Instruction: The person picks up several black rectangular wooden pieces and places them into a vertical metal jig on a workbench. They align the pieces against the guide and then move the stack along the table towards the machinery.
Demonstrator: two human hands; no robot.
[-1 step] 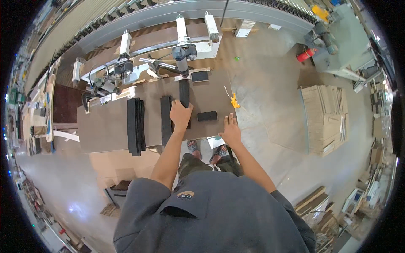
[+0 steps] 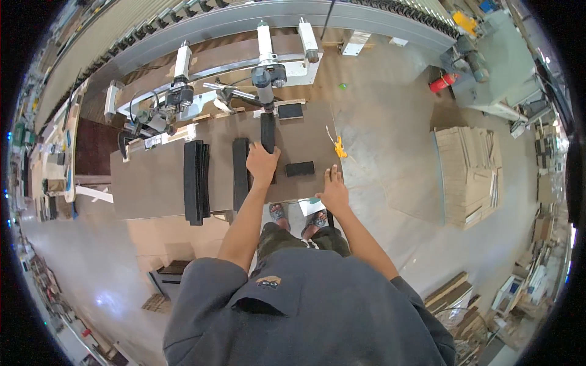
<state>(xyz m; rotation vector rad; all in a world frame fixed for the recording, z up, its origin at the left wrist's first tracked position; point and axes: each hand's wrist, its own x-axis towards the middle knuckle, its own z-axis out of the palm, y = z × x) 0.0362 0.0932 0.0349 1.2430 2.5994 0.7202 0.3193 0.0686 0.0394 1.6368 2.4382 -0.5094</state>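
My left hand (image 2: 262, 163) is closed round the near end of a long black strip (image 2: 267, 130), whose far end lies beneath a grey cylindrical machine head (image 2: 264, 88). On the brown table (image 2: 152, 189), my right hand (image 2: 334, 188) rests flat near the right front edge, fingers stretched out and holding nothing. Between the two hands lies a short black block (image 2: 300, 168). Left of my left hand is another long black strip (image 2: 240, 165), partly covered by my forearm. A stack of similar black strips (image 2: 196, 183) sits farther left.
White clamp arms (image 2: 182, 64) line the table's far side. By its right edge lies a yellow item with a cord (image 2: 340, 147). Stacked cardboard (image 2: 470, 177) stands on the floor to the right, with a red fire extinguisher (image 2: 442, 82) beyond. A dark small rectangle (image 2: 290, 111) sits at the back.
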